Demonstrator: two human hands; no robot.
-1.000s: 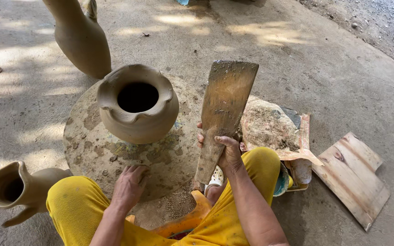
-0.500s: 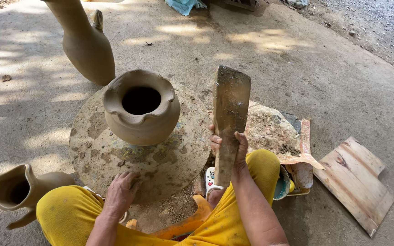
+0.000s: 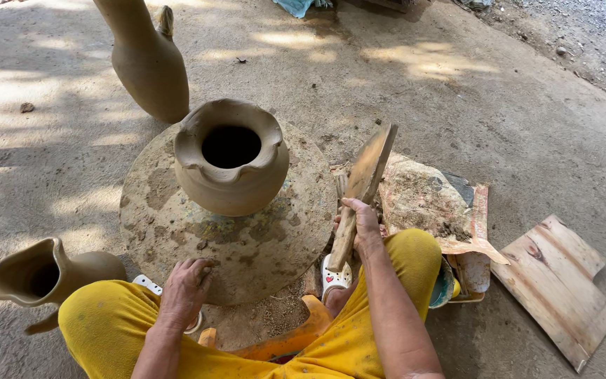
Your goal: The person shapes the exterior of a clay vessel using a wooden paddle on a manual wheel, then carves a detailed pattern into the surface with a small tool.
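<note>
Counting three clay pots [image 3: 231, 158], one paddle [image 3: 361, 189]

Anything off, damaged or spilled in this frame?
Nothing broken. The clay pot stands upright but off-centre on the round slab, toward its far-left side. Its rim is wavy, not even. Loose dirt lies on the crumpled sheet. Right hand holds the wooden paddle tilted; left hand rests on the slab's edge.

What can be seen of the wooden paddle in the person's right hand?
The wooden paddle is a flat, worn board, broad at the top and narrowing to a handle, brown and smeared with dried clay. The right hand grips its handle; the blade tilts up and to the right, turned nearly edge-on to the camera. It stands beside the round turntable, apart from the clay pot.
</note>
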